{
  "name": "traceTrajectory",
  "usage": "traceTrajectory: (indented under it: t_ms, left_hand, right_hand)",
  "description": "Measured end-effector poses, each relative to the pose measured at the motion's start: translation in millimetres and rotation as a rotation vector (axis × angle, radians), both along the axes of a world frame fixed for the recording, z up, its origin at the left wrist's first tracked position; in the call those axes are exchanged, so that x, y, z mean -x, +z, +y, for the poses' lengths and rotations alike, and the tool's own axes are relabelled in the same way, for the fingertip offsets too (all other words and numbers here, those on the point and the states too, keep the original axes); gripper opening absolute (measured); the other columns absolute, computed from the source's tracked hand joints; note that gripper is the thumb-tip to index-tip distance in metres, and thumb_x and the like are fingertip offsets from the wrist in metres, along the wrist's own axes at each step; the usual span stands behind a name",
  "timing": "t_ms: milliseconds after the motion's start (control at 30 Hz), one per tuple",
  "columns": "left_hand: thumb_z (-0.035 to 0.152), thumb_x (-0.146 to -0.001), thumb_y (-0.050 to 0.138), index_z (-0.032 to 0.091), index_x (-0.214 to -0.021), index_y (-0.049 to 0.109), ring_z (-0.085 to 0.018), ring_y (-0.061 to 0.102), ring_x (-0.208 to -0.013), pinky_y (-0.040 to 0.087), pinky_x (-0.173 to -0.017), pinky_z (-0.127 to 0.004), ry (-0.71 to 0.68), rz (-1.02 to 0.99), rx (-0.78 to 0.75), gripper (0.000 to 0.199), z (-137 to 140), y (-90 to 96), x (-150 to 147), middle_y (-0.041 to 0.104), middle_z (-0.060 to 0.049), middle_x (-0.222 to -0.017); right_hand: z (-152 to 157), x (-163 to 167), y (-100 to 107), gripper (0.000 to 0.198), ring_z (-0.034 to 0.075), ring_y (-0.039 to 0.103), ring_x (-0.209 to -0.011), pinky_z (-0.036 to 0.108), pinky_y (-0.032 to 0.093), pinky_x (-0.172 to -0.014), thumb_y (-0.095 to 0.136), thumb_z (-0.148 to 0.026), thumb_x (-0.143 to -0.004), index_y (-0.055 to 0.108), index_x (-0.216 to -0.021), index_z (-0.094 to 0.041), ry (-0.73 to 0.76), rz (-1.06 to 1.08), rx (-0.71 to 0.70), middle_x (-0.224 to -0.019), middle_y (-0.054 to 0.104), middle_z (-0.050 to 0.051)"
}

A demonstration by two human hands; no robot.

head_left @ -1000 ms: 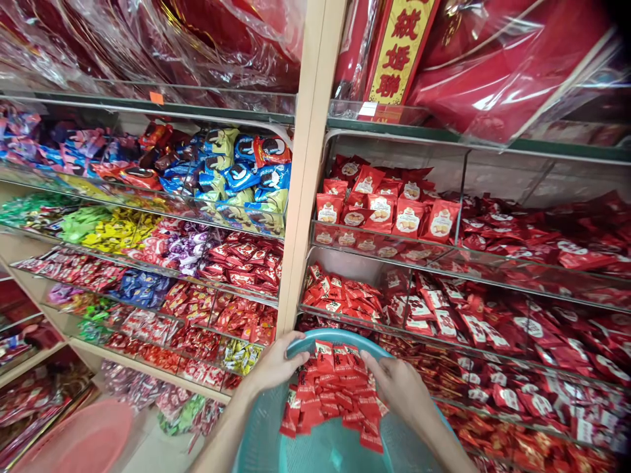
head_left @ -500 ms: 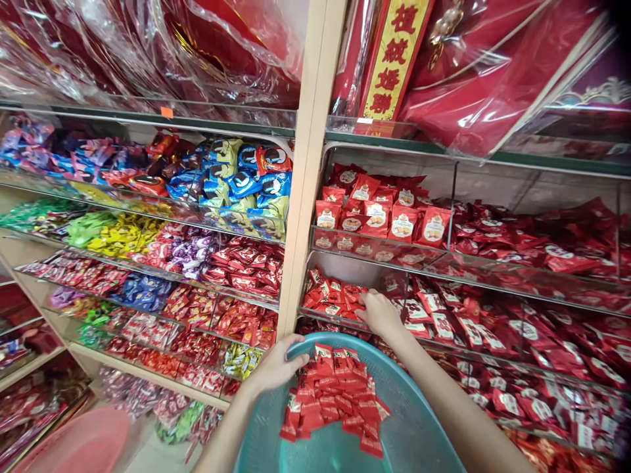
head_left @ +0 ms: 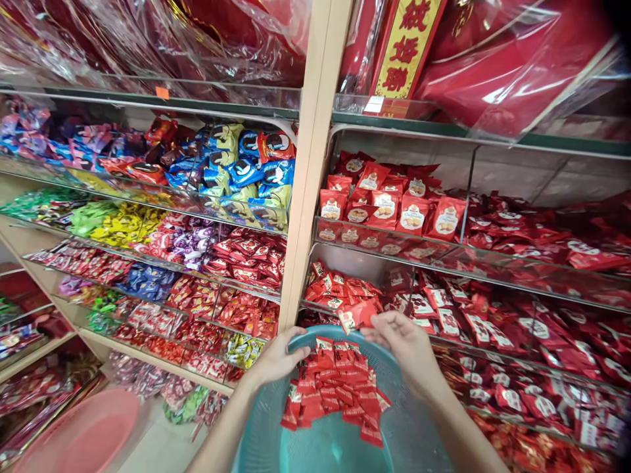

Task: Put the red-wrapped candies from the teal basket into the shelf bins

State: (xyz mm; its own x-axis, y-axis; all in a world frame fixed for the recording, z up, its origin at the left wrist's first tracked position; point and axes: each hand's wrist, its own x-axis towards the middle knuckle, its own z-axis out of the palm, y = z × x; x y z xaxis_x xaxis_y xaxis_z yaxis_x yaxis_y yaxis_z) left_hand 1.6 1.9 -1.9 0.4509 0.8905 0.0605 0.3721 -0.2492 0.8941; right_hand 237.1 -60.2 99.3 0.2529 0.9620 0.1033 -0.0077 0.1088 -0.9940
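With its fingers closed over the far-left rim, my left hand point(head_left: 282, 358) grips a teal plastic basket point(head_left: 263, 424). Inside the basket lies a pile of small red candy packets point(head_left: 332, 387) with cream and black print. My right hand point(head_left: 407, 345) is above the basket's far-right rim, pinching a red candy packet point(head_left: 358, 316) by one end. Just beyond that packet, a shelf compartment point(head_left: 338, 287) holds more packets of the same look.
Right-hand shelves carry red biscuit packets point(head_left: 414, 213) and other red sweets behind clear fronts. A wooden upright point(head_left: 308, 164) separates them from left shelves of colourful wrapped sweets point(head_left: 128, 223). A pink tub point(head_left: 93, 427) stands on the floor at lower left.
My right hand has drawn back from the shelf compartment to over the basket's rim, bringing a candy packet with it. My left hand stays on the basket.
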Motion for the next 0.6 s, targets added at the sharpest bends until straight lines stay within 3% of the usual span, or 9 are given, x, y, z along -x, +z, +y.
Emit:
traceTrajectory:
  t_ms: [133, 300, 433, 600]
  left_hand:
    - [0.046, -0.077, 0.054, 0.021, -0.116, 0.052, -0.020, 0.053, -0.101, 0.039, -0.090, -0.030, 0.003, -0.025, -0.010, 0.047, 0.7, -2.7, -0.6, 0.056, -0.006, -0.116]
    - [0.046, -0.078, 0.054, 0.022, -0.115, 0.052, -0.019, 0.053, -0.100, 0.039, -0.091, -0.029, 0.001, -0.026, -0.012, 0.044, 0.6, -1.2, -0.9, 0.057, -0.004, -0.114]
    - [0.049, -0.077, 0.054, 0.023, -0.116, 0.052, -0.019, 0.054, -0.099, 0.040, -0.089, -0.029, 0.010, 0.004, -0.010, 0.047, 0.5, -0.3, -0.9, 0.057, -0.003, -0.113]
    - [0.048, -0.077, 0.054, 0.022, -0.115, 0.052, -0.018, 0.053, -0.099, 0.040, -0.089, -0.029, 0.010, -0.003, -0.024, 0.046, 0.8, -2.8, -1.1, 0.056, -0.004, -0.114]
  right_hand:
    - [-18.2, 14.7, -25.9, 0.036, 0.015, 0.065, -0.067, 0.025, 0.052, -0.066, 0.078, -0.042, -0.057, 0.054, -0.069, -0.017, 0.086, 0.246, 0.185, -0.063, 0.063, -0.001]
    - [-36.3, 10.6, -50.2, 0.033, 0.012, 0.062, -0.059, 0.021, 0.050, -0.058, 0.076, -0.038, -0.063, 0.057, -0.084, -0.019, 0.146, 0.289, 0.316, -0.062, 0.064, -0.001]
    - [-59.4, -9.6, -67.3, 0.049, 0.014, 0.064, -0.065, 0.022, 0.052, -0.060, 0.076, -0.036, -0.063, 0.057, -0.107, -0.024, 0.076, 0.308, 0.404, -0.066, 0.065, -0.002]
    - [-90.1, -34.2, -93.7, 0.053, 0.018, 0.066, -0.082, 0.024, 0.054, -0.072, 0.079, -0.036, -0.056, 0.060, -0.104, -0.026, -0.052, 0.368, 0.446, -0.083, 0.069, -0.001]
